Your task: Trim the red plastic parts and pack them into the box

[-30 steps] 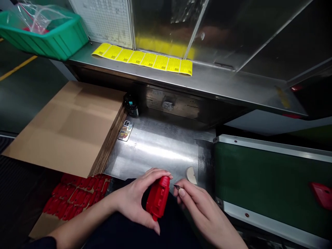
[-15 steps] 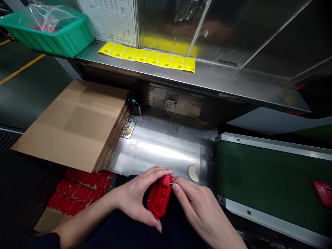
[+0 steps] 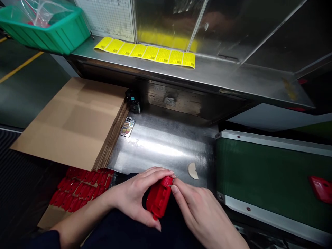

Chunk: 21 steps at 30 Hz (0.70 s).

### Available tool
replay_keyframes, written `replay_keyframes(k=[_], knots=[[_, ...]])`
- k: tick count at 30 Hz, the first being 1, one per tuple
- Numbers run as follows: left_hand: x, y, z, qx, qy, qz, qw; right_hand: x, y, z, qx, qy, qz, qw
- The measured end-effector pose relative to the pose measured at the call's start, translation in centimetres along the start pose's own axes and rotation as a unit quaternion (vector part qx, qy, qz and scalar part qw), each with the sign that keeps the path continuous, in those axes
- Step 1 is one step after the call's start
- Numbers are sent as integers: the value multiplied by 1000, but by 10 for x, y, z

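Observation:
A hollow red plastic housing (image 3: 158, 199) with a ribbed round end is tilted in my left hand (image 3: 137, 196), thumb at its lower end and fingers along its upper end. Close against the ribbed end, my right hand (image 3: 201, 207) pinches a thin blade-like tool between thumb and forefinger. Only a sliver of that tool shows, so its exact kind is hidden. Both hands are in front of my dark clothing, at the near edge of the metal table (image 3: 155, 145). On the table beyond my right hand lies a pale half-round piece (image 3: 193, 171).
Stacked cardboard sheets (image 3: 70, 121) stand left, above rows of red parts (image 3: 77, 190). A phone (image 3: 127, 127) and a black jar-like object (image 3: 133, 101) lie nearby. Yellow labels (image 3: 145, 52) and a green bin (image 3: 49, 33) are behind. On the right, a green conveyor (image 3: 264, 180) carries a red part (image 3: 321, 188).
The red part on the conveyor has shifted slightly left. The view has tilted a little. Both hands keep nearly the same hold on the housing and thin tool.

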State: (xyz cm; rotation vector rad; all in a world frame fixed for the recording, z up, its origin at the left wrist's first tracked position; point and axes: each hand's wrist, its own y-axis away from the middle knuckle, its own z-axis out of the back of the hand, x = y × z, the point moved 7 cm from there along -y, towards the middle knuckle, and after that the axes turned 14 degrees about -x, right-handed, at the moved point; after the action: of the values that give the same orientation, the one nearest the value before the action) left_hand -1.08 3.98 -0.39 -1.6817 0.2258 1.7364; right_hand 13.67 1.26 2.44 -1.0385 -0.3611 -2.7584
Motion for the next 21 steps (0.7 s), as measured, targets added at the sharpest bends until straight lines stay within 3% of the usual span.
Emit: replay_keyframes(k=[9,11,13,15,16,18,21], knots=[[-4,-7,-4,31,9,3,999,-13,-3,6,83,-156,-51,983],[-4,-8,-5,28,18,6,999,-20,-4,-2,127,-266,-54,954],[-4,-8,-5,25,15,7,1000,-29,-5,-11,145,-407,-77,898],[-3,-6,-4,20,2,11,1000,-41,-6,-18,102,-505,-121,849],[-2,-5,-4,20,-6,17,1000,-48,-7,-20,63,-522,-144,838],[-1,-2,-3,16,-18,29,999,-56,-6,-21,-16,-501,-166,849],[1,-1,-4,9,-25,36,999,-51,-1,-12,-111,-407,-144,895]])
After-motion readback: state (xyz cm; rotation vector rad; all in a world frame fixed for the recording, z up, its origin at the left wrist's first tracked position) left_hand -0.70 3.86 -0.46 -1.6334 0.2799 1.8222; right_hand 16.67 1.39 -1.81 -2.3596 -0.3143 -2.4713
